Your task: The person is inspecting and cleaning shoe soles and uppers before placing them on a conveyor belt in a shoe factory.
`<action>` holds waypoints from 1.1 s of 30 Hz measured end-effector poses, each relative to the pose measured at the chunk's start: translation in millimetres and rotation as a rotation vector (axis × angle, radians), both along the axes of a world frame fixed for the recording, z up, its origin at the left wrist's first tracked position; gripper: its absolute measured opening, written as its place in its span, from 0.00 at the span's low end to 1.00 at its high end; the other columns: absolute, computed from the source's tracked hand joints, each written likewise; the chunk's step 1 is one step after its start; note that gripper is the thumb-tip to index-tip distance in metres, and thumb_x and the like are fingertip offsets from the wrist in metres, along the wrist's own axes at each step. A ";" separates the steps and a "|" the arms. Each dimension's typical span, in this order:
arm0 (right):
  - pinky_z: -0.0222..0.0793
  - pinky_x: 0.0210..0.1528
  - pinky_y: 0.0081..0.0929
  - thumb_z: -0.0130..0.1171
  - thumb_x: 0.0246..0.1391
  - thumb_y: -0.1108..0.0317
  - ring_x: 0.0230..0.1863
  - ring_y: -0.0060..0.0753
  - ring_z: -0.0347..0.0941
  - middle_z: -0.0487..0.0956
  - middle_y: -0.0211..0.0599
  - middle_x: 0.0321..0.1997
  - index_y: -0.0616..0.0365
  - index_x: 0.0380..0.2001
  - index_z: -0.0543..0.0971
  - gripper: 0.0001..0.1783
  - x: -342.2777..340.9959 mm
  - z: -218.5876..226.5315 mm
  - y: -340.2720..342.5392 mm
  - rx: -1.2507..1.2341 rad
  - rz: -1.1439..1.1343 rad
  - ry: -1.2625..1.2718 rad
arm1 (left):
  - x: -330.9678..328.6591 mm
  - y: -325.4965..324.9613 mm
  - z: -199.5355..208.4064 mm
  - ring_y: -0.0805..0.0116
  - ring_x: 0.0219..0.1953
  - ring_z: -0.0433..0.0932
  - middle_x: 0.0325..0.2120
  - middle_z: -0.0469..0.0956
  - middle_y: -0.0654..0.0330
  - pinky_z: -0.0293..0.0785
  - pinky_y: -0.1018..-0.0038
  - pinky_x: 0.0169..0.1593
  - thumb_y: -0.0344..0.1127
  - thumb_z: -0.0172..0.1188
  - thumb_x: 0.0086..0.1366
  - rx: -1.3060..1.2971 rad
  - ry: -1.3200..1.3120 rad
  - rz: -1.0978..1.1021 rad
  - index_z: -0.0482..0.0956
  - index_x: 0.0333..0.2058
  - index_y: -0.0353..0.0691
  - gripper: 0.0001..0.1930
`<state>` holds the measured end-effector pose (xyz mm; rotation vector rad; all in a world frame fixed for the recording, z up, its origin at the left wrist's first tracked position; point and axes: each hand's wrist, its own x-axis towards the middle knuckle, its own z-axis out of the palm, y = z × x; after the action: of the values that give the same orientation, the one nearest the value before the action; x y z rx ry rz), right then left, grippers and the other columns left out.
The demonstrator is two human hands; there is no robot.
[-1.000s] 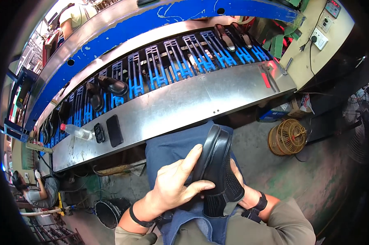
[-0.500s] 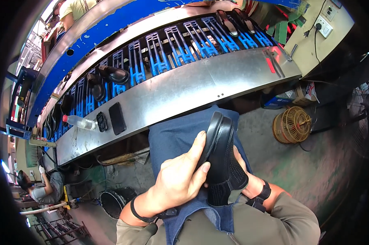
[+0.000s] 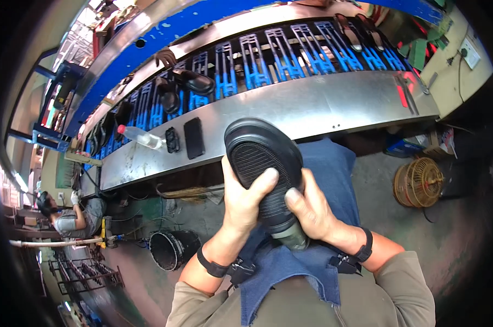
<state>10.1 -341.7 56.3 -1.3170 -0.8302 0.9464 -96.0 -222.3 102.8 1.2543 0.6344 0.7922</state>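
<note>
Left hand (image 3: 240, 199) and right hand (image 3: 316, 212) both grip black shoe (image 3: 265, 158), sole up, by table's (image 3: 290, 103) near edge. Red-capped bottle (image 3: 144, 137) toward table's left end; black bucket (image 3: 188, 244) on floor (image 3: 377, 196), contents unclear.

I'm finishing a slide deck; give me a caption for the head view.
Left hand and right hand grip a shoe, sole showing, near a metal bench.

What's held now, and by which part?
A black, ridged-soled shoe: left hand and right hand grip opposite sides, thumbs at the narrow middle of the sole.
</note>
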 end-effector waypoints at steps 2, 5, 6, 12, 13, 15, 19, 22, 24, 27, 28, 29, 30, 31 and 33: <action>0.72 0.57 0.38 0.59 0.63 0.47 0.53 0.48 0.78 0.78 0.57 0.52 0.69 0.64 0.61 0.40 -3.9 -2.9 -0.4 0.137 0.102 -0.336 | -27.5 17.6 -14.2 0.63 0.49 0.78 0.48 0.76 0.52 0.77 0.65 0.54 0.35 0.65 0.61 -0.166 -0.106 -0.079 0.63 0.60 0.34 0.31; 0.78 0.39 0.31 0.66 0.58 0.60 0.37 0.38 0.82 0.82 0.50 0.40 0.67 0.58 0.68 0.31 19.9 16.9 -22.9 -0.002 0.312 -0.329 | -56.4 25.4 -32.3 0.58 0.48 0.81 0.48 0.78 0.48 0.79 0.63 0.54 0.41 0.62 0.63 -0.320 -0.242 -0.125 0.64 0.60 0.31 0.31; 0.78 0.34 0.27 0.67 0.57 0.63 0.30 0.34 0.83 0.84 0.46 0.33 0.67 0.53 0.72 0.26 25.4 17.7 -25.1 0.032 0.283 -0.318 | -62.3 29.2 -36.1 0.58 0.49 0.81 0.48 0.78 0.48 0.79 0.62 0.55 0.43 0.63 0.62 -0.381 -0.270 -0.155 0.64 0.60 0.31 0.32; 0.66 0.20 0.25 0.74 0.51 0.55 0.15 0.29 0.72 0.72 0.33 0.16 0.68 0.58 0.66 0.40 48.5 66.6 32.9 0.200 0.331 -0.612 | -49.2 8.1 -44.5 0.57 0.51 0.80 0.50 0.77 0.49 0.78 0.63 0.57 0.55 0.70 0.53 -0.557 -0.305 -0.305 0.62 0.64 0.33 0.46; 0.64 0.19 0.28 0.74 0.50 0.53 0.14 0.32 0.71 0.70 0.33 0.15 0.67 0.59 0.66 0.42 47.8 58.3 36.5 0.292 0.339 -0.704 | -44.0 3.0 -39.4 0.58 0.55 0.78 0.54 0.74 0.50 0.75 0.63 0.61 0.57 0.71 0.50 -0.531 -0.254 -0.324 0.58 0.67 0.35 0.52; 0.64 0.19 0.31 0.74 0.51 0.54 0.15 0.36 0.71 0.70 0.34 0.15 0.66 0.60 0.65 0.42 48.8 55.8 30.9 0.302 0.337 -0.698 | -46.6 5.8 -40.4 0.58 0.59 0.74 0.57 0.71 0.51 0.69 0.62 0.65 0.56 0.73 0.50 -0.437 -0.168 -0.351 0.52 0.70 0.39 0.56; 0.64 0.20 0.33 0.71 0.54 0.57 0.16 0.40 0.73 0.70 0.37 0.15 0.66 0.59 0.64 0.38 56.1 52.5 30.8 0.252 0.386 -0.693 | -31.2 11.1 -18.4 0.56 0.61 0.70 0.59 0.65 0.48 0.67 0.60 0.65 0.49 0.78 0.53 0.050 -0.055 -0.184 0.42 0.72 0.39 0.60; 0.74 0.28 0.47 0.64 0.57 0.62 0.27 0.60 0.79 0.80 0.56 0.25 0.66 0.60 0.62 0.34 62.7 70.0 28.7 0.158 0.508 -0.634 | -31.6 14.7 -9.7 0.57 0.60 0.70 0.58 0.65 0.47 0.67 0.61 0.64 0.53 0.78 0.52 0.074 0.092 -0.178 0.43 0.72 0.39 0.60; 0.74 0.29 0.49 0.61 0.57 0.66 0.28 0.61 0.79 0.80 0.55 0.25 0.65 0.60 0.63 0.31 62.8 74.5 29.4 0.148 0.513 -0.647 | -33.0 16.1 -8.2 0.58 0.59 0.70 0.57 0.67 0.47 0.67 0.61 0.63 0.52 0.76 0.54 0.124 0.126 -0.177 0.45 0.71 0.39 0.57; 0.73 0.31 0.39 0.57 0.58 0.68 0.26 0.48 0.80 0.79 0.46 0.25 0.63 0.61 0.65 0.28 71.9 58.9 31.7 0.176 0.573 -0.417 | -30.2 9.7 -5.7 0.58 0.58 0.71 0.55 0.69 0.46 0.66 0.61 0.64 0.46 0.72 0.56 0.052 0.094 -0.156 0.47 0.70 0.38 0.52; 0.69 0.33 0.29 0.56 0.60 0.66 0.25 0.33 0.75 0.76 0.37 0.23 0.62 0.62 0.66 0.27 76.1 51.4 33.9 0.172 0.620 -0.259 | -30.5 9.0 -6.9 0.58 0.58 0.71 0.55 0.69 0.46 0.66 0.61 0.64 0.46 0.72 0.56 0.045 0.098 -0.155 0.47 0.70 0.38 0.52; 0.67 0.33 0.27 0.55 0.62 0.65 0.25 0.29 0.72 0.75 0.35 0.23 0.62 0.62 0.66 0.27 76.0 44.5 32.5 0.186 0.608 -0.200 | -30.8 8.0 -7.9 0.58 0.57 0.71 0.55 0.69 0.46 0.66 0.61 0.64 0.47 0.71 0.56 0.042 0.087 -0.168 0.47 0.70 0.38 0.52; 0.66 0.34 0.25 0.54 0.63 0.64 0.26 0.25 0.69 0.74 0.33 0.23 0.62 0.62 0.67 0.26 75.3 39.4 30.6 0.199 0.595 -0.141 | -31.0 6.8 -8.7 0.58 0.57 0.71 0.55 0.69 0.46 0.65 0.61 0.64 0.48 0.71 0.55 0.039 0.076 -0.181 0.48 0.70 0.37 0.52; 0.65 0.34 0.24 0.53 0.64 0.63 0.27 0.22 0.68 0.74 0.32 0.23 0.63 0.62 0.67 0.26 74.5 35.6 29.9 0.172 0.575 -0.053 | -30.4 7.2 -9.2 0.58 0.57 0.71 0.55 0.69 0.46 0.65 0.61 0.64 0.48 0.71 0.55 0.032 0.081 -0.184 0.48 0.70 0.37 0.52; 0.65 0.32 0.25 0.54 0.64 0.63 0.26 0.23 0.69 0.73 0.33 0.22 0.64 0.61 0.67 0.26 70.8 31.0 26.7 0.192 0.539 -0.003 | -28.3 6.4 -7.4 0.58 0.58 0.71 0.55 0.69 0.46 0.65 0.60 0.64 0.48 0.70 0.55 0.016 0.070 -0.194 0.48 0.70 0.37 0.51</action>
<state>80.9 -315.0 87.4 -0.9411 -1.2808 1.2441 -124.3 -215.9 95.4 1.3403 0.5545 0.5958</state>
